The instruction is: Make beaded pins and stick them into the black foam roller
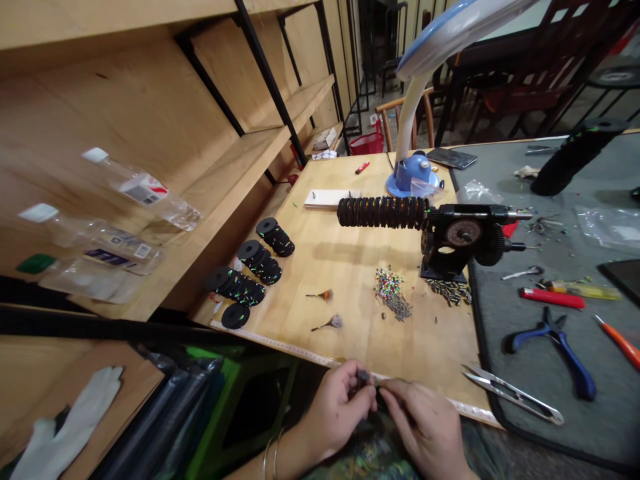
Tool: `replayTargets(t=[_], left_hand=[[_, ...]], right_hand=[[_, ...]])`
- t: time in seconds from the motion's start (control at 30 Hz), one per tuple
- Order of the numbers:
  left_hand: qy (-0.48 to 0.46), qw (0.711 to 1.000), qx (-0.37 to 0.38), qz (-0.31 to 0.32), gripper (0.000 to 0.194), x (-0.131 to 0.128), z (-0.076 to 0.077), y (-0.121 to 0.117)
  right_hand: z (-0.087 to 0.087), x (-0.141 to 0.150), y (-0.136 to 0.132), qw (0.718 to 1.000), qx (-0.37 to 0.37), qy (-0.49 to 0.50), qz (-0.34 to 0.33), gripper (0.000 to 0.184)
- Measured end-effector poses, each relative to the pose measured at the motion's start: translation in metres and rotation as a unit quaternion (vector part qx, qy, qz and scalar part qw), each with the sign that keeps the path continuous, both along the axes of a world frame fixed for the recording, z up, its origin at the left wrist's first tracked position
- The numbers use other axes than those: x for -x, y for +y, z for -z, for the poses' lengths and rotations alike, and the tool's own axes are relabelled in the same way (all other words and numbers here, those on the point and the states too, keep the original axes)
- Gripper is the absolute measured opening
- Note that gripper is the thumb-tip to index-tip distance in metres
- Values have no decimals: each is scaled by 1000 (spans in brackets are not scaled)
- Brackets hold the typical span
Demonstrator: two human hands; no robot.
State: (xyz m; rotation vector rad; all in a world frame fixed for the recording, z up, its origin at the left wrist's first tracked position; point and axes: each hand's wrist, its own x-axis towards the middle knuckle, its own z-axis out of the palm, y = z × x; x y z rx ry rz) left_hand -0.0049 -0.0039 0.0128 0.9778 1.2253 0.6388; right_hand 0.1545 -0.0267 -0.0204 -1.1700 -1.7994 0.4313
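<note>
As L hand [336, 412] pinches sm dark piece [364, 377] | tip pts fwd | R hand [425, 427] grip unclear

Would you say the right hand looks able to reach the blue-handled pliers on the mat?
Probably yes: the right hand is near the mat, and only flat thread snips lie toward the blue-handled pliers, though it is busy at a small dark item.
</note>
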Motion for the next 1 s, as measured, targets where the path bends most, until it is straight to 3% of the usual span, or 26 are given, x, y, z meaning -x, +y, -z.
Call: replayTargets(t=[0.53, 1.0], left_hand=[[-50, 998, 18, 35, 38, 4, 4, 2], [-55, 997, 34, 37, 41, 3, 2, 1]], right_hand=[[10, 1, -1, 982, 165, 93, -25, 17], [6, 2, -2, 982, 160, 90, -36, 19]])
